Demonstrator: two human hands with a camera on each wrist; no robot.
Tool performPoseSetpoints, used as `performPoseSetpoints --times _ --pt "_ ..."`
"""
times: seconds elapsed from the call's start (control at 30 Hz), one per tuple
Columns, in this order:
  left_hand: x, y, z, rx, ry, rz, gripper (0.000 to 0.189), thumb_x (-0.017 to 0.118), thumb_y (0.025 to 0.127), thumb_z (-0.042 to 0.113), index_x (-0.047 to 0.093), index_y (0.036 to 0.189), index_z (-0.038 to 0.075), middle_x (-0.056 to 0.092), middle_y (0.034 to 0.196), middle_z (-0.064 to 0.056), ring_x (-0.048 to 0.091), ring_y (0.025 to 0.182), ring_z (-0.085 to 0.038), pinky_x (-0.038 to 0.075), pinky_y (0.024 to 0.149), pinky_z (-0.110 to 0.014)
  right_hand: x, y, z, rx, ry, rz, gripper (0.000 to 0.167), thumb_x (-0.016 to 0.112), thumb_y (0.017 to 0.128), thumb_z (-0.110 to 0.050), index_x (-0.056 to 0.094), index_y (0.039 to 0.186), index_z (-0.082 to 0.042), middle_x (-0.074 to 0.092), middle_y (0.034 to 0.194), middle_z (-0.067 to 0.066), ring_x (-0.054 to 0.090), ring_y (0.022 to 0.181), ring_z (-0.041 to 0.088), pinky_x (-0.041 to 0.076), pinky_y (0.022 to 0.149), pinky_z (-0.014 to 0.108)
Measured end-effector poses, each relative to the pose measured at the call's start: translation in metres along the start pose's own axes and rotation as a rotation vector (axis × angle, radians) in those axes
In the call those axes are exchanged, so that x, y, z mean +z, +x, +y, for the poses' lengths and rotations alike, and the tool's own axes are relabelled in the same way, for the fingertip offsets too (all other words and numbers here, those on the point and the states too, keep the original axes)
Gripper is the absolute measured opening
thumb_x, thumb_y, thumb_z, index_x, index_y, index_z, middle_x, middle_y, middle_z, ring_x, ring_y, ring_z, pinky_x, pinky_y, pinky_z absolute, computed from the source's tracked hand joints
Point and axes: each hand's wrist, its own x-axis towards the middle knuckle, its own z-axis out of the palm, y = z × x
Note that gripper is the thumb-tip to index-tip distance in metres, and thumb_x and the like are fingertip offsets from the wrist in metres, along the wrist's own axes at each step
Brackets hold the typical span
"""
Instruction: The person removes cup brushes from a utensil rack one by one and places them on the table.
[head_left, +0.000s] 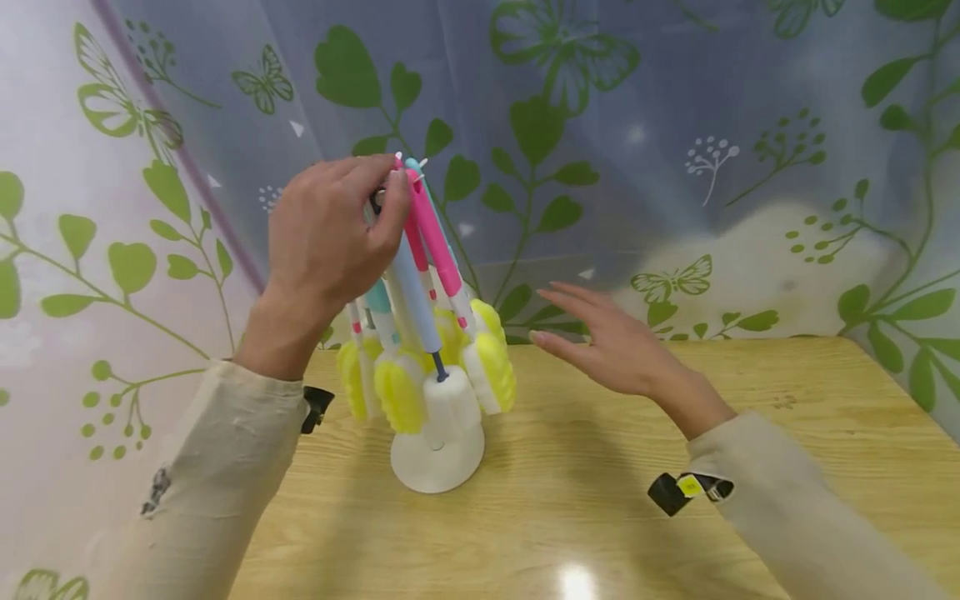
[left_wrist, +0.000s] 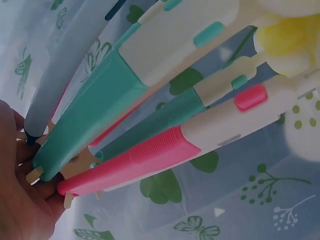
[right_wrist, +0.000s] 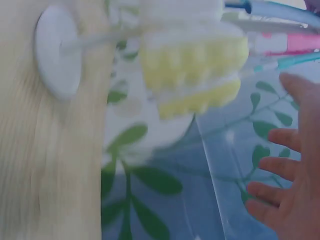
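Observation:
A white stand point(head_left: 416, 477) on the table carries several hanging sponge brushes with yellow-and-white heads point(head_left: 400, 393). One brush with a blue-grey handle point(head_left: 414, 292) has an all-white head and faces the front. My left hand point(head_left: 322, 225) grips the stand's top, its fingers curled in among the hooked handle ends. In the left wrist view, teal point(left_wrist: 95, 110) and pink handles point(left_wrist: 130, 165) fan out from those fingers. The top hub is mostly hidden by the hand. To the right of the brushes, my right hand point(head_left: 615, 350) hovers with fingers extended, apart from them and holding nothing.
The stand is on a light wood-grain table point(head_left: 555, 500). Behind it hangs a curtain point(head_left: 637, 183) printed with green leaves and butterflies, close to the table's far edge. Each wrist wears a black strap-on device point(head_left: 670, 493).

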Motion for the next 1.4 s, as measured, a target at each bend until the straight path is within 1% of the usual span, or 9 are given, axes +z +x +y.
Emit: performPoseSetpoints --times 0.1,0.23,0.4,0.6,0.67,0.77,1.0,1.2,1.4 --pt "0.0 -0.002 -0.003 0.023 0.021 0.011 0.039 0.041 0.096 0.027 0.073 0.104 0.006 0.072 0.095 -0.005 0.065 0.081 -0.025 0.047 0.078 -0.04 0.008 0.009 -0.013 -0.032 0.166 0.0 0.063 0.048 0.093 -0.054 0.036 0.147 -0.025 0.029 0.152 0.0 0.032 0.136 0.024 0.033 0.103 0.052" --pt "0.003 -0.006 -0.005 0.042 0.032 0.046 0.04 0.042 0.096 0.029 0.073 0.108 0.006 0.07 0.107 -0.006 0.064 0.101 -0.027 0.042 0.095 -0.04 0.019 0.021 -0.029 -0.101 0.323 0.045 0.055 0.053 0.095 -0.043 0.045 0.142 -0.016 0.042 0.144 0.001 0.044 0.127 0.02 0.037 0.102 0.039" --pt "0.008 -0.009 -0.006 0.023 -0.003 0.116 0.038 0.045 0.096 0.027 0.073 0.106 0.004 0.07 0.108 -0.009 0.063 0.103 -0.028 0.044 0.091 -0.043 0.029 0.033 -0.049 -0.153 0.454 0.167 0.046 0.06 0.093 -0.033 0.054 0.133 -0.012 0.054 0.129 0.0 0.054 0.113 0.02 0.044 0.094 0.032" --pt "0.014 -0.009 -0.001 0.055 0.007 0.212 0.041 0.043 0.096 0.029 0.074 0.1 0.003 0.07 0.103 -0.009 0.065 0.095 -0.029 0.047 0.083 -0.045 0.027 0.044 -0.072 -0.163 0.47 0.334 0.042 0.068 0.088 -0.031 0.061 0.124 -0.011 0.061 0.117 -0.002 0.057 0.101 0.013 0.047 0.087 0.033" --pt "0.014 -0.008 0.0 0.08 0.027 0.235 0.042 0.041 0.096 0.028 0.074 0.097 0.002 0.071 0.099 -0.009 0.065 0.091 -0.028 0.048 0.079 -0.044 0.026 0.047 -0.079 -0.161 0.466 0.366 0.041 0.07 0.086 -0.031 0.063 0.121 -0.011 0.062 0.112 -0.004 0.058 0.098 0.012 0.047 0.086 0.032" --pt "0.015 -0.007 0.001 0.075 0.052 0.254 0.043 0.039 0.096 0.025 0.074 0.092 0.001 0.071 0.097 -0.009 0.066 0.089 -0.028 0.048 0.077 -0.043 0.026 0.05 -0.088 -0.164 0.449 0.4 0.038 0.072 0.084 -0.031 0.065 0.116 -0.011 0.064 0.104 -0.005 0.059 0.094 0.013 0.048 0.082 0.029" --pt "0.018 -0.008 0.002 -0.013 0.023 0.303 0.037 0.044 0.093 0.022 0.076 0.089 0.003 0.072 0.096 -0.005 0.066 0.087 -0.027 0.048 0.077 -0.044 0.029 0.054 -0.094 -0.163 0.418 0.432 0.033 0.072 0.085 -0.027 0.067 0.112 -0.008 0.065 0.096 -0.003 0.059 0.086 0.007 0.05 0.079 0.027" --pt "0.021 -0.006 0.003 -0.019 0.024 0.326 0.036 0.045 0.092 0.022 0.076 0.089 0.003 0.073 0.095 -0.005 0.067 0.087 -0.026 0.048 0.078 -0.044 0.024 0.053 -0.091 -0.136 0.452 0.428 0.03 0.072 0.085 -0.024 0.068 0.11 -0.007 0.066 0.094 -0.004 0.061 0.083 0.007 0.051 0.079 0.031" --pt "0.022 -0.006 0.004 0.019 0.043 0.364 0.04 0.041 0.092 0.022 0.075 0.088 0.001 0.072 0.092 -0.006 0.066 0.079 -0.028 0.048 0.073 -0.044 0.016 0.049 -0.085 -0.181 0.506 0.469 0.026 0.073 0.084 -0.018 0.069 0.106 -0.005 0.068 0.093 -0.001 0.063 0.082 0.008 0.052 0.079 0.03"
